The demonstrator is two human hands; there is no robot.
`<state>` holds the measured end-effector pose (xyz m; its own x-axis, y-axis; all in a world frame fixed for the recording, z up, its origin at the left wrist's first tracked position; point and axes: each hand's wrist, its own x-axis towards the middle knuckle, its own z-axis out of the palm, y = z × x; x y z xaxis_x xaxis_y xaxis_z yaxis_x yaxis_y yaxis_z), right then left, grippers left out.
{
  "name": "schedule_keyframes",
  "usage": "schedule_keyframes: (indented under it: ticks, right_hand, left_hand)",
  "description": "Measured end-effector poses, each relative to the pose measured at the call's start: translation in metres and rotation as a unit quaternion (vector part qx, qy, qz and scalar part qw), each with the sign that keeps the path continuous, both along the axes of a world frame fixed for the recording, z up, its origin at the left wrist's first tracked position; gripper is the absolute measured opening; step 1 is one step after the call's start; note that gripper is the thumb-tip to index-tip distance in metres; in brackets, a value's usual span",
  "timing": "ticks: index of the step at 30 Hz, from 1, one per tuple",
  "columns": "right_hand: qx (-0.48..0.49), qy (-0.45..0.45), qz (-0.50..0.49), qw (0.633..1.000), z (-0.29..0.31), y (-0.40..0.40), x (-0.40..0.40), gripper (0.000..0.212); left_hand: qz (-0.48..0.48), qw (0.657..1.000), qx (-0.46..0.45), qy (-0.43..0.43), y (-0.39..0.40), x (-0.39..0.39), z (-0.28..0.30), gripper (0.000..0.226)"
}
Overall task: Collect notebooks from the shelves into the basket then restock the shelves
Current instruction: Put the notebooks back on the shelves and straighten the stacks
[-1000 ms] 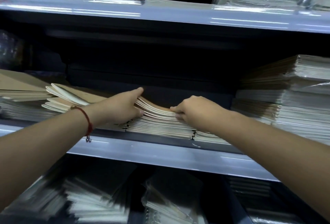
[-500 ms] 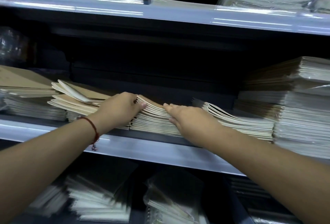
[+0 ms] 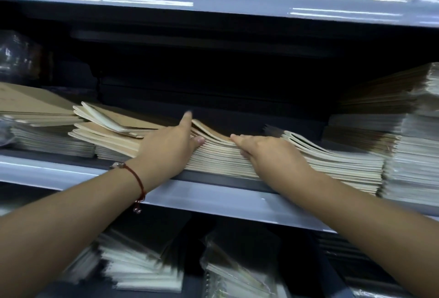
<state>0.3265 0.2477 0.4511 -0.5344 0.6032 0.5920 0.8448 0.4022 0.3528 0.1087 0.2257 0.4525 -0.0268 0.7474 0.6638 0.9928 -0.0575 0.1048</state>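
Note:
A low stack of beige notebooks (image 3: 221, 157) lies on the middle shelf (image 3: 213, 200), its page edges facing me. My left hand (image 3: 171, 148), with a red cord at the wrist, rests on the stack's left end, index finger stretched over the top cover and thumb against the page edges. My right hand (image 3: 268, 153) lies flat on the stack's right part, fingers pointing left across the top notebook. Both hands hold nothing. No basket is in view.
A skewed pile of beige notebooks (image 3: 107, 129) sits left of my left hand; another stack (image 3: 332, 162) lies to the right. Tall wrapped stacks (image 3: 413, 145) fill the far right. The upper shelf (image 3: 213, 1) and lower shelf hold wrapped packs (image 3: 142, 271).
My right hand uncurled and slid left and down across the stack, uncovering the notebooks to its right. My left hand stayed on the stack's left end and stretched its index finger.

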Motion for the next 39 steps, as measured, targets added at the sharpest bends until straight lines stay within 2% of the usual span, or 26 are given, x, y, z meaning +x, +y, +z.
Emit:
schedule_keyframes:
  ticks: [2, 3, 5, 8, 10, 13, 23, 25, 29, 33, 36, 39]
  right_hand:
    - [-0.001, -0.006, 0.003, 1.0, -0.002, -0.001, -0.003, 0.064]
    - [0.001, -0.031, 0.01, 0.999, 0.0, -0.003, -0.004, 0.064]
    - [0.055, -0.13, 0.077, 0.987, 0.008, -0.004, -0.003, 0.062]
    - [0.135, -0.318, 0.149, 0.927, 0.019, 0.006, 0.016, 0.057]
    - [0.143, -0.38, 0.132, 0.904, 0.025, 0.013, 0.026, 0.058]
    - [0.147, -0.416, 0.114, 0.89, 0.03, 0.019, 0.025, 0.063]
    - [0.163, -0.333, 0.115, 0.922, 0.025, -0.005, 0.008, 0.052]
    - [0.164, -0.275, 0.114, 0.941, 0.019, -0.015, -0.002, 0.047]
    - [0.121, -0.137, 0.128, 0.975, 0.003, -0.044, -0.037, 0.054]
    - [0.075, -0.048, 0.176, 0.98, 0.005, -0.073, -0.097, 0.06]
    - [0.06, -0.044, 0.192, 0.979, 0.007, -0.074, -0.157, 0.078]
    - [0.117, -0.117, 0.163, 0.973, 0.004, -0.061, -0.206, 0.079]
  left_hand:
    - [-0.054, 0.998, 0.003, -0.006, -0.004, -0.003, -0.002, 0.077]
    - [-0.076, 0.997, -0.003, 0.02, -0.007, -0.004, -0.002, 0.077]
    - [-0.075, 0.988, 0.015, 0.131, -0.009, -0.008, -0.004, 0.071]
    - [-0.083, 0.958, 0.083, 0.261, -0.002, -0.011, -0.008, 0.073]
    - [-0.056, 0.959, 0.045, 0.274, 0.004, -0.008, -0.007, 0.077]
    - [-0.017, 0.965, 0.014, 0.263, 0.007, -0.003, -0.005, 0.077]
    - [-0.022, 0.966, 0.023, 0.258, -0.028, -0.008, -0.008, 0.067]
    - [-0.052, 0.973, 0.046, 0.219, -0.049, -0.028, -0.012, 0.068]
    - [-0.054, 0.98, 0.131, 0.14, -0.075, -0.095, -0.021, 0.069]
    - [0.013, 0.993, 0.096, 0.066, -0.076, -0.152, -0.028, 0.08]
    - [0.037, 0.992, 0.09, 0.078, -0.069, -0.169, -0.034, 0.083]
    - [0.029, 0.992, 0.099, 0.07, -0.063, -0.17, -0.038, 0.077]
